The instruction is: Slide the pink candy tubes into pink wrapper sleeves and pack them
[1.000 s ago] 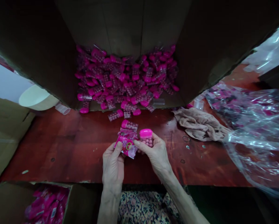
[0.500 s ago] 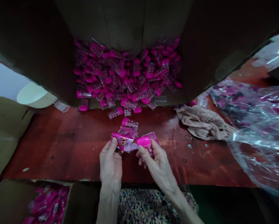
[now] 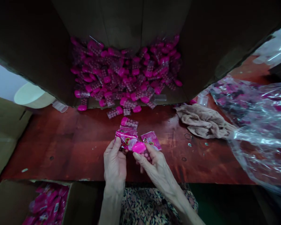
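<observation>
Pinching the edge of a shiny pink packet point(image 3: 125, 139), the left hand point(image 3: 115, 162) has thumb and fingers closed together. Close beside it, the right hand point(image 3: 158, 165) grips a pink-capped clear container point(image 3: 139, 147) of pink balls, thumb and fingers closed around its sides. Just beyond the right fingers, a second packet point(image 3: 151, 140) lies on the red counter point(image 3: 72, 147). Farther ahead of both hands, an open carton point(image 3: 124, 18) holds heaped similar containers point(image 3: 128, 75). Right of the fingers sits a crumpled cloth point(image 3: 202, 121).
</observation>
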Motion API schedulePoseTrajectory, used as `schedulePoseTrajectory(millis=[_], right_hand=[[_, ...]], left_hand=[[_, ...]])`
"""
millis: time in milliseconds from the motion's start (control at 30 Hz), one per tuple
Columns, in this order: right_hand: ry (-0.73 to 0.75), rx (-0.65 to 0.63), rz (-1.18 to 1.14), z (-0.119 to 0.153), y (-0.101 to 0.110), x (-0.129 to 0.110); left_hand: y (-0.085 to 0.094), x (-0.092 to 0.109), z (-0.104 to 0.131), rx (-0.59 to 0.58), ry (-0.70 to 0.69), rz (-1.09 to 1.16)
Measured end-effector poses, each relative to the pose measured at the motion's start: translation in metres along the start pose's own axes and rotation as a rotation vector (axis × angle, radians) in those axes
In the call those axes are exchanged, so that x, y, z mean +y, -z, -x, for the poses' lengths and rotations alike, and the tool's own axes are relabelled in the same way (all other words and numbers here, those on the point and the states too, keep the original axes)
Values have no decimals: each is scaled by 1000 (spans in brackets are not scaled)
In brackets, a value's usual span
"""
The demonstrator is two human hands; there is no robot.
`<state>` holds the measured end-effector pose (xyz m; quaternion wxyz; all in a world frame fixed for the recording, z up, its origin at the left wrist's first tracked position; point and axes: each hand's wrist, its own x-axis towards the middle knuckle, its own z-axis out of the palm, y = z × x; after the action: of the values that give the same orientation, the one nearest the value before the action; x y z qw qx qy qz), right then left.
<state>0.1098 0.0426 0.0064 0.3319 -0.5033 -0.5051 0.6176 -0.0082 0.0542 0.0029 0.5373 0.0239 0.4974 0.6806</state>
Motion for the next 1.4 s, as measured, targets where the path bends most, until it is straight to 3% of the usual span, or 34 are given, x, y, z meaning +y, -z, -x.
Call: schedulePoseTrajectory(millis=[367,567,733,1200,1400], right_hand=[[14,3,-57,-1,0,1],[20,112,-69,-1,11,0],[32,144,-73,-2,6,0],[52,182,-18,2,-2,7],[61,133,83,3,-1,6]], left_hand=[[-6,-2,3,-74,47,-38],[-2,2,-3,5,15,31],[2,0,-4,-21,1,37],[-7,-6,4,-6,-21,0],[-13,-9,6,7,-26,-25]])
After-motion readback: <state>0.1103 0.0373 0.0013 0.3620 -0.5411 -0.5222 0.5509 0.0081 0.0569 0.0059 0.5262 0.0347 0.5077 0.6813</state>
